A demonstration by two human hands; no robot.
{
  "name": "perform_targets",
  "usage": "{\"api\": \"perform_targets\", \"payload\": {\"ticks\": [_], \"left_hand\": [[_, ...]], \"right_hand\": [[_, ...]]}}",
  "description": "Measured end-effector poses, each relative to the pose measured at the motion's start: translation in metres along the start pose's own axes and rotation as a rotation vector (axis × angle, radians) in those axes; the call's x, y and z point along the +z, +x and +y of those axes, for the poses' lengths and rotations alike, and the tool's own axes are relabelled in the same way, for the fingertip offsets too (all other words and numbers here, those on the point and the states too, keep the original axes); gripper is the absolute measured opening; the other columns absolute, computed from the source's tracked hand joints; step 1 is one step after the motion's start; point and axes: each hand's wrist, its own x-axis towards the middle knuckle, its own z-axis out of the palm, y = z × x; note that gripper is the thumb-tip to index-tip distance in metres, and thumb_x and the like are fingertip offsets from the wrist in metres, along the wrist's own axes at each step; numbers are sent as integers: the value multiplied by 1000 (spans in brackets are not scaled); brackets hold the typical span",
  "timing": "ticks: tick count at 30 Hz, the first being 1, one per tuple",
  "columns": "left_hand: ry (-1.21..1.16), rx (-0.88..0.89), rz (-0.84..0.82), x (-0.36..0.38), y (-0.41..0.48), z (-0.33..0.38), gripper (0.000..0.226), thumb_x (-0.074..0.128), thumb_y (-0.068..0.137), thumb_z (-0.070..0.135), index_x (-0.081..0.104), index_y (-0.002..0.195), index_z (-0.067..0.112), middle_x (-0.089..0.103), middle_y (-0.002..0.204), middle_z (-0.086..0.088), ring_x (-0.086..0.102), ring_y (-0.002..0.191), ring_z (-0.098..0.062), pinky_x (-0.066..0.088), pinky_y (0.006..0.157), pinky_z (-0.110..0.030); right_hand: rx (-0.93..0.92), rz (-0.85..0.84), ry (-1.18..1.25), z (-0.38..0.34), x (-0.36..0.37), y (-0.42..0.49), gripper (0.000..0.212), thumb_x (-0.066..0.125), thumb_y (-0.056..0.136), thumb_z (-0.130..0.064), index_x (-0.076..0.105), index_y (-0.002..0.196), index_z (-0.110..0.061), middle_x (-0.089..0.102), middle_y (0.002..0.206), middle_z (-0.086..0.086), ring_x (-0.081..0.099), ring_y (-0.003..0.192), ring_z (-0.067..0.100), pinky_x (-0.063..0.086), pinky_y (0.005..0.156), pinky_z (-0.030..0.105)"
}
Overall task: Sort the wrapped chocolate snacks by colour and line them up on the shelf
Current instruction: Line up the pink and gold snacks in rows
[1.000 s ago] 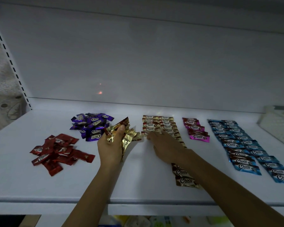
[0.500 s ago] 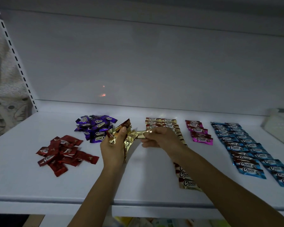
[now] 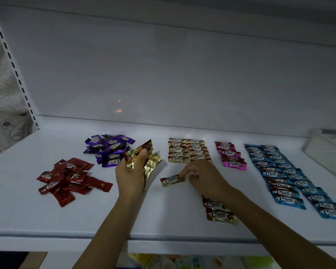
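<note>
1. Head view, hands: left hand (image 3: 131, 177) is clenched round a gold bunch (image 3: 150, 164) of wrappers, held upright above the shelf (image 3: 163, 220). It prob. serves as a stock so the other hand can draw one at a time.
2. Right hand (image 3: 204, 177) has its fingers curled, w/ forefinger and thumb pinching the right end of a single gold snack (image 3: 172, 180). The snack lies logo-up, low over the shelf; can't tell if it touches.
3. Head view, sorted goods: gold rows (image 3: 188, 151) stand in two columns at the back. The right column runs on under the right forearm to the front edge, the left one stops short. So the pinched snack prob. goes at the left column's near end.
4. Pink row (image 3: 232, 158) is one short column. Blue rows (image 3: 285, 177) are two long columns, further right.
5. Head view, unsorted: purple pile (image 3: 110, 149) and red pile (image 3: 70, 179) lie loose at left, grouped by colour but not lined up, likely waiting their turn.
6. A white basket (image 3: 328, 152) sits at far right.
</note>
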Motion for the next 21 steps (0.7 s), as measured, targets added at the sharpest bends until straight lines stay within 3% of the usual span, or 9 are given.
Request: {"api": "perform_targets", "payload": {"ticks": [3,7,13,15,21], "left_hand": [[2,-10,4,1,1,-1,28,64,88,36,66,106,15,68,90,11,61,83,2,42,60,-7],[-8,-14,6,0,1,-3,31,65,87,36,66,108,14,69,94,7,63,90,-5,45,69,-18],[-45,-26,-15,-1,-2,-2,27,67,87,32,68,105,11,73,93,-1,69,87,-12,52,76,-25],[-36,-15,-20,-1,-3,-1,25,66,87,32,69,103,13,73,90,2,69,82,-5,51,69,-18],[-70,-50,-38,0,-6,3,7,66,86,33,66,90,27,73,83,8,69,78,-5,48,63,-17]], "right_hand": [[-92,87,-34,-5,-1,-5,29,53,88,1,71,104,-14,68,108,1,60,101,14,45,94,28],[-269,-42,-326,-14,21,-12,33,43,96,-19,60,123,-21,63,120,-2,56,104,16,39,97,35],[-148,3,-561,-7,30,2,37,34,97,-29,48,129,-15,50,134,0,47,117,19,33,100,33],[-112,-4,-571,-5,33,5,38,33,98,-30,47,130,-14,50,135,1,45,120,20,32,102,34],[-76,-18,-577,1,30,14,37,34,97,-30,48,128,-15,51,133,2,45,120,21,29,103,35]]}}
